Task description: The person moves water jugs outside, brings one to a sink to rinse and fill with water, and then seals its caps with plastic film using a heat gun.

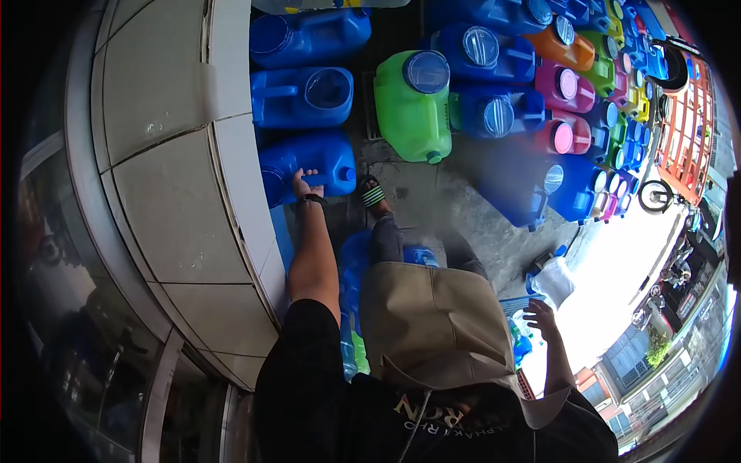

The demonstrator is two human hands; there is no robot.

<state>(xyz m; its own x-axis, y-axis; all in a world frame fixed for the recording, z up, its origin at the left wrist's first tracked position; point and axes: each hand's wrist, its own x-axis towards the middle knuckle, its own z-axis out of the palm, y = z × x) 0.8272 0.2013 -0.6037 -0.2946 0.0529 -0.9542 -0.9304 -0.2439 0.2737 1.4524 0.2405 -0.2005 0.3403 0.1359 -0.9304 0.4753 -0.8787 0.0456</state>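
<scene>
My left hand reaches to a blue plastic water jug beside the tiled ledge. Its fingers are hooked round the jug's handle, and a dark band circles the wrist. The jug lies near two similar ones, a blue jug with a clear round lid and another blue jug farther off. My right hand hangs out to the side with its fingers apart and holds nothing. Closest to it are a white plastic bag and some blue-green items on the ground.
A green jug stands ahead on the concrete floor. Rows of blue, orange, pink and yellow jugs extend to the right. A tiled ledge runs along my left. Motorcycles and a bright street lie at far right.
</scene>
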